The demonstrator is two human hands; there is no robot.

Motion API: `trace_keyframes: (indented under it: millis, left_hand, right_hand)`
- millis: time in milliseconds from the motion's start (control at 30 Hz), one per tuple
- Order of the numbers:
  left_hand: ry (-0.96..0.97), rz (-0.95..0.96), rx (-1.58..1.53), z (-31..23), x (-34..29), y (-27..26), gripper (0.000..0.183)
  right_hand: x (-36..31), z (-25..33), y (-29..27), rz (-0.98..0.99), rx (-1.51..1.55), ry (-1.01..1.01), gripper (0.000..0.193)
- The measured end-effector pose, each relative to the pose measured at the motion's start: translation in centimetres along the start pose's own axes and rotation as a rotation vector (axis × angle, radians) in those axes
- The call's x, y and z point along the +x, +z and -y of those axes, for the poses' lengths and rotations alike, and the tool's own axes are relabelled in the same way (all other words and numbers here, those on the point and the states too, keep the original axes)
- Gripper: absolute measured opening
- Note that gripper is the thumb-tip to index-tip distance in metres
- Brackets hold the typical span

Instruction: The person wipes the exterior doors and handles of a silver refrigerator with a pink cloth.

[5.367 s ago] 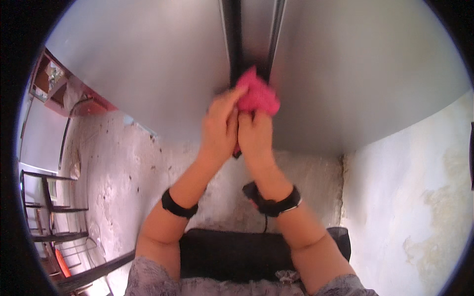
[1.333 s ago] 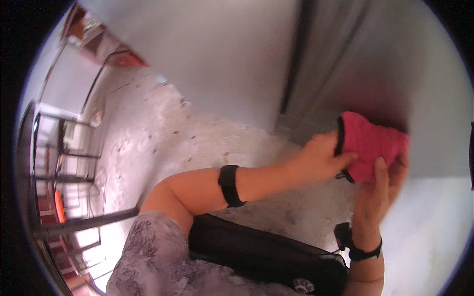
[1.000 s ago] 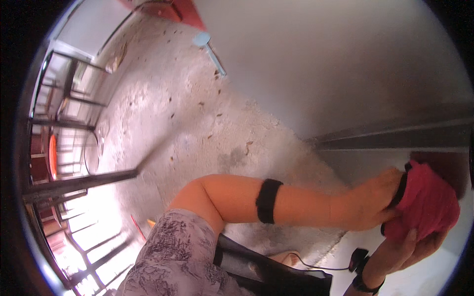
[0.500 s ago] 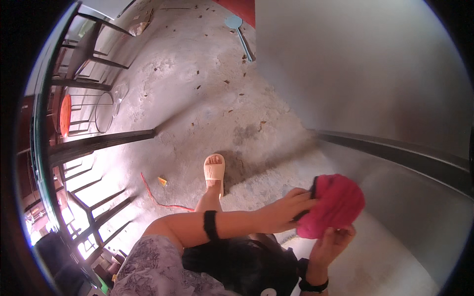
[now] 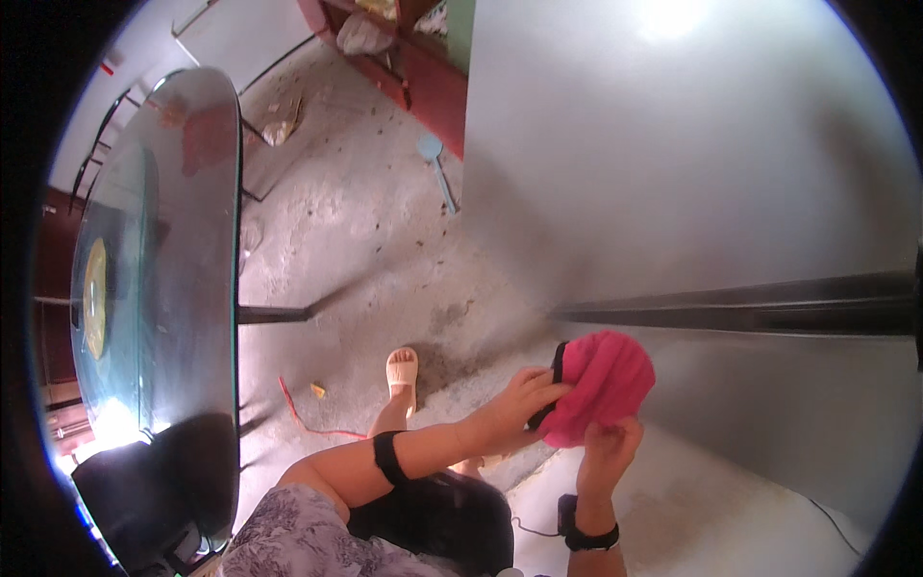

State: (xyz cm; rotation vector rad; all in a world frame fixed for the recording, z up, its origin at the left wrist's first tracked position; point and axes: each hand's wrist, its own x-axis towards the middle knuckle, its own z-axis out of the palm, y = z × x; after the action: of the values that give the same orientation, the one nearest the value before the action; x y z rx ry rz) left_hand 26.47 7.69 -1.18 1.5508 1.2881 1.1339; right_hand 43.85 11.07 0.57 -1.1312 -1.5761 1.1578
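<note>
A bright pink fuzzy cloth [image 5: 606,385] with a black edge is between my two hands, in front of a grey metal cabinet-like surface. My left hand [image 5: 521,406] grips it by the black edge, some fingers hidden behind the fabric. On the near right side, my right hand [image 5: 608,454] pinches the lower rim of the cloth between thumb and fingers. Folds run across its middle, and its exact kind I cannot make out. Black bands circle my left forearm and right wrist.
The tall grey surface [image 5: 673,154] with a dark horizontal seam [image 5: 769,315] rises on the right. At left stands a glass-topped table [image 5: 197,317]. A light-blue swatter [image 5: 438,168], a red cord [image 5: 306,418] and scattered debris lie on the concrete floor. A reddish-brown cabinet [image 5: 413,91] is at the back.
My view has shifted up, bringing the table top and back cabinet into sight. Both hands and the pink cloth sit further left in view; both hands still hold it.
</note>
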Motion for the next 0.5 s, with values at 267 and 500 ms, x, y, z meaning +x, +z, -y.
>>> trace_keyframes:
  millis: [267, 500]
  left_hand:
    - [0.447, -0.202, 0.027, -15.9, 12.8, -10.4, 0.071]
    - [0.655, -0.655, 0.073, -20.7, 21.1, -14.1, 0.056]
  right_hand:
    - [14.7, 16.4, -0.5, -0.286, -0.143, -0.440, 0.037]
    - [21.0, 24.8, 1.8, -0.479, -1.213, -0.909, 0.044]
